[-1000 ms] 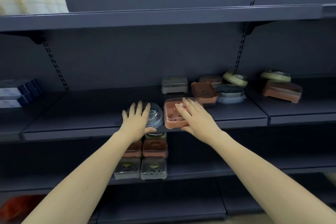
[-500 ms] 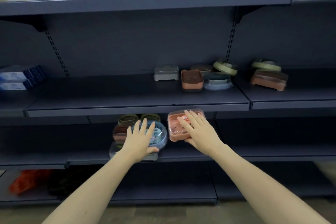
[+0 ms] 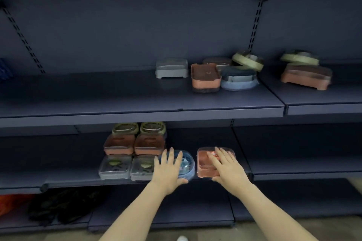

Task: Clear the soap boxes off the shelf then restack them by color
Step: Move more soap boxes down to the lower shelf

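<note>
In the head view, the left hand (image 3: 170, 170) is lying over a round blue soap box (image 3: 186, 164) at lower centre of the frame, fingers straight and spread across its clear lid, thumb hooking under the near edge; most of the box is hiding beneath the palm. Just right of it, the right hand (image 3: 227, 168) is covering a pink rectangular soap box (image 3: 203, 166), fingers straight and slightly apart on the lid, thumb tucking under the front edge. Both boxes are sitting at the front of the lower shelf (image 3: 293, 170), slightly apart from each other. Whether either box is lifted off the shelf is hard to tell.

Left of the blue box, six boxes are standing in three rows of two: clear grey boxes (image 3: 115, 166) in front, pink boxes (image 3: 119, 144) behind them, olive boxes (image 3: 125, 128) at the back, partly cut off by the shelf edge above.

On the upper shelf (image 3: 98, 92), at centre right, a grey box (image 3: 172, 68), a pink open box (image 3: 205, 77), a round blue-grey box (image 3: 240, 79) and a tilted olive round box (image 3: 247, 60) are clustering together; another pink box behind them is mostly hidden. Further right, an olive round box (image 3: 299, 57) is resting on a pink box (image 3: 306, 77).

The shelving is dark blue-grey metal, dimly lit. At lower left, something orange (image 3: 9, 203) and a dark bundle (image 3: 58, 205) are too dim to make out.
</note>
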Demonstrator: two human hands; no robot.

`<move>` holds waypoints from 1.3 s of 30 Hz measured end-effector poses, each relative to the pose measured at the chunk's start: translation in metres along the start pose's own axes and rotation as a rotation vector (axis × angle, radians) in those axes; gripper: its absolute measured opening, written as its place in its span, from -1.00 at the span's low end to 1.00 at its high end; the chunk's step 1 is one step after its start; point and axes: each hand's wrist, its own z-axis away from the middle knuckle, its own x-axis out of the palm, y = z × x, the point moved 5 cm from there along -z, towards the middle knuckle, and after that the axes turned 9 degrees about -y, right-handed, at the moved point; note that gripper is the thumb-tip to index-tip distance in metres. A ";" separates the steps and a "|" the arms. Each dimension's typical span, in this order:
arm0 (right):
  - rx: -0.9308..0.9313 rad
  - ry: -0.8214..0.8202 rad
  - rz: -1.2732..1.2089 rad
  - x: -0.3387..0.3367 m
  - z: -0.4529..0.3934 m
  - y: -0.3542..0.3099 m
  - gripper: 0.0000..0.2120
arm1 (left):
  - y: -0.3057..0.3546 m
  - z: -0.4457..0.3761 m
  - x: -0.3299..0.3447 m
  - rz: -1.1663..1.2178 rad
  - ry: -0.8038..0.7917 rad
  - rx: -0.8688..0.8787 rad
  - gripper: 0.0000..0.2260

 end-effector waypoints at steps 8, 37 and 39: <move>0.029 -0.026 -0.014 0.052 -0.084 0.039 -0.24 | -0.002 -0.109 0.037 0.007 0.045 0.004 -0.20; -0.064 0.117 0.074 0.117 -0.270 0.109 -0.41 | -0.031 -0.314 0.048 0.067 0.442 0.061 -0.28; -0.065 0.120 0.071 0.114 -0.273 0.112 -0.41 | -0.031 -0.317 0.045 0.066 0.459 0.076 -0.29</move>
